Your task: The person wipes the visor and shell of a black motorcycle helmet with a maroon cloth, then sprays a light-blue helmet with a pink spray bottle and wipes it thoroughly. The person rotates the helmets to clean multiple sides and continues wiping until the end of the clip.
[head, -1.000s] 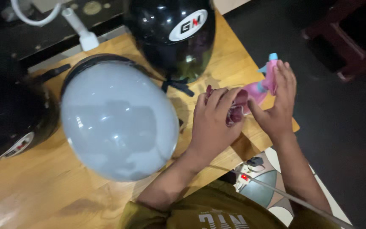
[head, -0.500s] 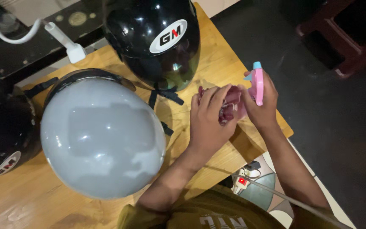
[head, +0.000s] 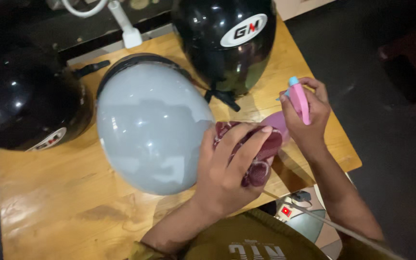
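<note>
My left hand (head: 229, 166) grips a crumpled dark red cloth (head: 262, 154) right beside the grey helmet (head: 150, 125), which lies on the wooden table (head: 63, 192). My right hand (head: 309, 118) holds a pink spray bottle (head: 297, 103) with a blue nozzle, lifted just to the right of the cloth. The bottle's rounded pink body shows between the two hands.
A glossy black helmet (head: 227, 38) stands at the table's far side and another black helmet (head: 22, 103) at the left. A white lamp base (head: 131, 33) is at the back. A power strip with a red light (head: 287, 211) lies on the floor below the table's near edge.
My left hand with the cloth has drawn closer to the grey helmet. My right hand has taken a firmer hold of the spray bottle and raised it. The view shifted left.
</note>
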